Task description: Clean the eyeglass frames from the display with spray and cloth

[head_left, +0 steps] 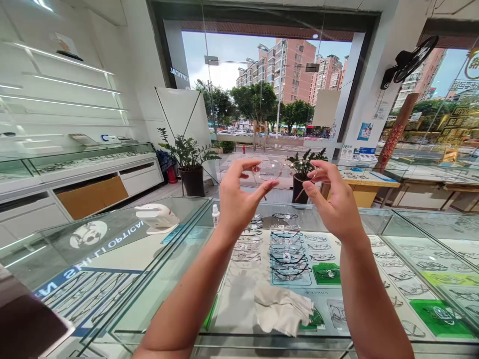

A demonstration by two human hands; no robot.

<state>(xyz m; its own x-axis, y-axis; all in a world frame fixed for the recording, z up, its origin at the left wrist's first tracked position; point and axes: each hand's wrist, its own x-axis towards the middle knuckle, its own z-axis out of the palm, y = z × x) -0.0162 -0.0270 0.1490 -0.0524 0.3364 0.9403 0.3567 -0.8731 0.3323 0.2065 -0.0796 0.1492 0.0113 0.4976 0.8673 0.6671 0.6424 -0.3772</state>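
Held up in front of me, above the glass display counter [239, 284], is a pair of thin-rimmed eyeglasses [281, 170] with clear round lenses. My left hand [241, 192] pinches them at the left end, its thumb below the left lens. At the other end the fingers and thumb of my right hand [335, 199] close on the frame near its hinge. Both temples point down and appear unfolded. A crumpled pale cleaning cloth [280, 306] lies on the counter top, between my forearms. Beneath the glass are rows of eyeglasses [287, 258].
A small white bottle [216, 215] and a white device [156, 218] stand on the counter to the left. Potted plants [192, 182] stand on the floor beyond, before the glass doors. A dark object [30, 319] juts in at the lower left. A fan [415, 60] hangs at upper right.
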